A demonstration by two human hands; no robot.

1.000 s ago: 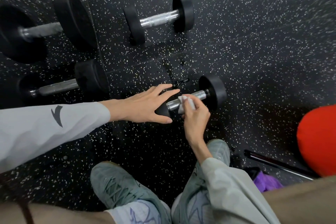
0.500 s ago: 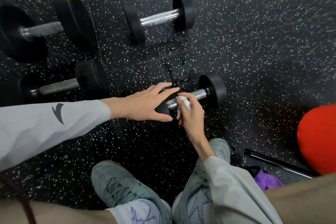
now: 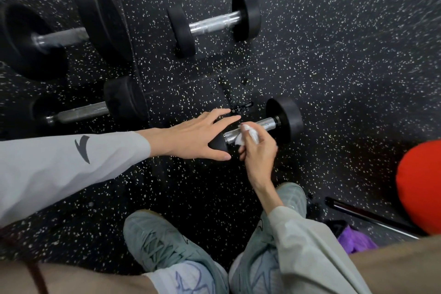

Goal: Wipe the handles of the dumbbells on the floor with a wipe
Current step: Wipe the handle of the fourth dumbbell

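A small black dumbbell [image 3: 282, 119] with a chrome handle lies on the speckled floor in the middle of the view. My left hand [image 3: 198, 136] rests with straight fingers over its left weight, hiding most of it. My right hand [image 3: 259, 150] holds a crumpled white wipe [image 3: 248, 136] wrapped against the handle's left half. Three more dumbbells lie further off: one at top centre [image 3: 214, 22], a large one at top left [image 3: 62, 36], and one at middle left [image 3: 95, 107].
A red round object [image 3: 420, 186] sits at the right edge, with a thin metal bar [image 3: 367, 216] and a purple item [image 3: 355, 241] beside it. My two grey shoes [image 3: 162, 238] stand on the black speckled rubber floor [image 3: 334, 55] just below the dumbbell.
My right hand with the wipe slid slightly along the handle, left and then back toward the middle. My left hand stays on the weight.
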